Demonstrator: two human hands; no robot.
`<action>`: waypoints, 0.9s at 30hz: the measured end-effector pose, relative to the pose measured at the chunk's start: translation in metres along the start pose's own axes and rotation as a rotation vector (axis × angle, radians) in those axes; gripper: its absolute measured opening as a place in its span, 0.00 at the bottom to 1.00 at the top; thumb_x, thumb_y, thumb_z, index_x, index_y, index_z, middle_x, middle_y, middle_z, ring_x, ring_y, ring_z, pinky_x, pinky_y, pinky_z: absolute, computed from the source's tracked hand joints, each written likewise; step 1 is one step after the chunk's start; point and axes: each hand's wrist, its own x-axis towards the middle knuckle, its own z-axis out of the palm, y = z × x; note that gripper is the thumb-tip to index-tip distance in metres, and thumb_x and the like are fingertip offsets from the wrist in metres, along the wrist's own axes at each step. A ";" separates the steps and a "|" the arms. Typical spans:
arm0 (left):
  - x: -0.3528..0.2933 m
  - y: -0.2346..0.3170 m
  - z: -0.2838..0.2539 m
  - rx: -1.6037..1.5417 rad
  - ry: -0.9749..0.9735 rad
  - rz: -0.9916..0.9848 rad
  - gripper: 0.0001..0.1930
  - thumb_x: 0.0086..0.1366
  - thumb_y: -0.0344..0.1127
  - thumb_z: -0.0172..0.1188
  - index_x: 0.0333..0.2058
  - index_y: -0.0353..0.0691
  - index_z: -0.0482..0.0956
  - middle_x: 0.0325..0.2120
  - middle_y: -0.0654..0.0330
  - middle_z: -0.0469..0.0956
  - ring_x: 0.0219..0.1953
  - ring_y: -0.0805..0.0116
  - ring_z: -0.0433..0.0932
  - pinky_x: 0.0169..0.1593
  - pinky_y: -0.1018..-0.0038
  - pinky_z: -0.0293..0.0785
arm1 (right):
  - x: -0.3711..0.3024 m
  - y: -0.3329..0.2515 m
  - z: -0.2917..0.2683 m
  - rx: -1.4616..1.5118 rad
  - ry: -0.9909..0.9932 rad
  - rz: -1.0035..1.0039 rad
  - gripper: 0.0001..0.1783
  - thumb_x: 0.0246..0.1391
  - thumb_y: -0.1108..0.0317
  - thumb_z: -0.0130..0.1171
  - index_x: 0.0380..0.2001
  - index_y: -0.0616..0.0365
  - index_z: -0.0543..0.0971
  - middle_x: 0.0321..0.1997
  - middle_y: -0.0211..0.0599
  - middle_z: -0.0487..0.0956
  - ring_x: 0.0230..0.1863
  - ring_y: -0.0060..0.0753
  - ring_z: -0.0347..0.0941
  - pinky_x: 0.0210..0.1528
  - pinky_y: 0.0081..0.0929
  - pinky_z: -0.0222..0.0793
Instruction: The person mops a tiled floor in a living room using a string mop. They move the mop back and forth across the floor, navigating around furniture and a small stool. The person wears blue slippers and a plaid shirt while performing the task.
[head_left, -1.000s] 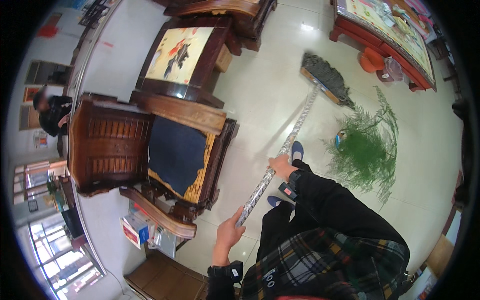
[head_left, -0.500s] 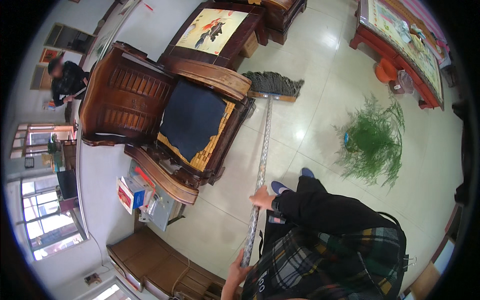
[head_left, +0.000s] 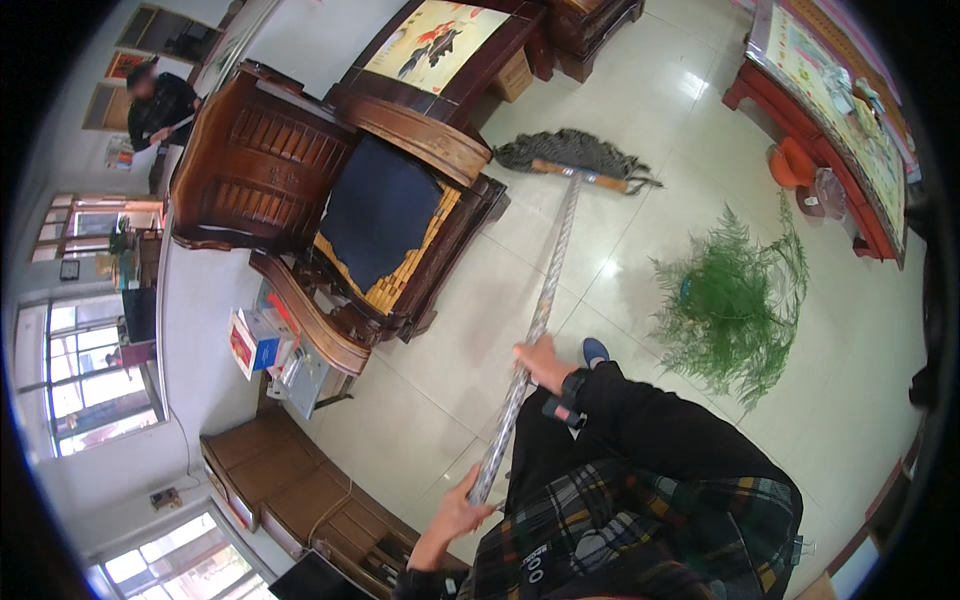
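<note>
A mop with a long silver-patterned handle (head_left: pixel 555 262) slants across the floor in front of me. Its dark grey, stringy head (head_left: pixel 520 152), set in a wooden bar (head_left: pixel 582 175), lies spread on the tiles just past the corner of the wooden armchair. My left hand (head_left: pixel 462 512) is wrapped round the top end of the handle, close to my body. Farther along, my right hand (head_left: pixel 543 362) grips the handle with its fingers closed; a dark band is at that wrist.
Left of the mop stands the wooden armchair (head_left: pixel 265 165) with a dark cushion (head_left: pixel 385 215). A feathery green plant (head_left: pixel 735 305) spreads on the right. Beyond it are a red wooden table (head_left: pixel 840 150) and an orange container (head_left: pixel 790 163). Another person (head_left: pixel 160 105) is at the far left.
The mop head has slid right along the floor, away from the armchair, and its bar has tilted. Both hands have moved farther forward with the handle. One of my shoes no longer shows.
</note>
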 end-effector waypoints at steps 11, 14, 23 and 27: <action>0.137 0.112 0.064 0.188 0.021 0.339 0.41 0.49 0.35 0.59 0.64 0.49 0.55 0.27 0.44 0.77 0.30 0.51 0.78 0.36 0.64 0.74 | 0.173 -0.112 -0.149 -0.043 0.064 0.064 0.09 0.46 0.78 0.54 0.32 0.71 0.69 0.25 0.51 0.72 0.20 0.45 0.74 0.21 0.45 0.75; 0.136 0.085 0.071 0.263 0.076 0.298 0.38 0.50 0.38 0.56 0.63 0.51 0.57 0.36 0.38 0.76 0.40 0.39 0.75 0.45 0.58 0.71 | 0.175 -0.083 -0.166 -0.306 -0.241 -0.237 0.07 0.47 0.79 0.53 0.31 0.71 0.69 0.25 0.50 0.72 0.20 0.46 0.73 0.22 0.47 0.74; 0.055 -0.059 0.080 0.136 0.224 0.170 0.37 0.50 0.36 0.59 0.62 0.52 0.60 0.42 0.40 0.75 0.43 0.43 0.75 0.47 0.60 0.71 | 0.058 0.021 -0.055 -0.272 0.013 0.125 0.19 0.45 0.78 0.56 0.36 0.79 0.62 0.28 0.59 0.73 0.23 0.48 0.77 0.24 0.41 0.75; 0.017 -0.143 0.108 -0.004 0.248 0.178 0.39 0.49 0.32 0.61 0.62 0.47 0.60 0.47 0.41 0.74 0.49 0.47 0.74 0.50 0.64 0.71 | -0.012 0.080 -0.025 -0.510 0.060 0.050 0.26 0.42 0.78 0.58 0.41 0.79 0.57 0.29 0.56 0.74 0.23 0.46 0.77 0.23 0.38 0.75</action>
